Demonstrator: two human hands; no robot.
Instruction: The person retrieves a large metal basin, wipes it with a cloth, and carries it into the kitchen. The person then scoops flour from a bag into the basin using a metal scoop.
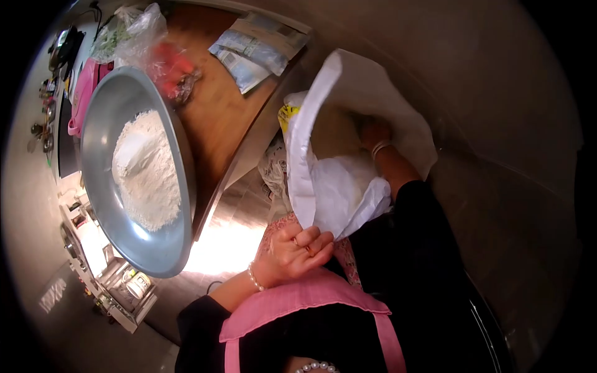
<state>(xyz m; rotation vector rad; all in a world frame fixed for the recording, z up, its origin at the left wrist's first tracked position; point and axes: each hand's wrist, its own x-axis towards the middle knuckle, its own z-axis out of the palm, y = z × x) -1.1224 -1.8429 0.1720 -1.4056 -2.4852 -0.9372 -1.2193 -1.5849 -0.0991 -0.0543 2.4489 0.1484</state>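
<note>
A large white sack (298,155) stands open-mouthed in front of me, with its rim spread wide. My left hand (298,250) is closed on the near edge of the sack's rim, fingers curled over it. Deep inside the sack is my right hand (376,132), in shadow; its fingers are too dark to make out. Pale contents show dimly in there. To the left, a big grey-blue basin (99,186) holds a heap of flour (149,180), with a whiter mound on its upper part.
The basin rests on a brown wooden table (217,118), whose edge runs beside the sack. Flat packets (255,53) lie at its far end. Plastic bags (146,31) and a red package (171,67) sit behind the basin. A patterned bag (272,168) stands between table and sack.
</note>
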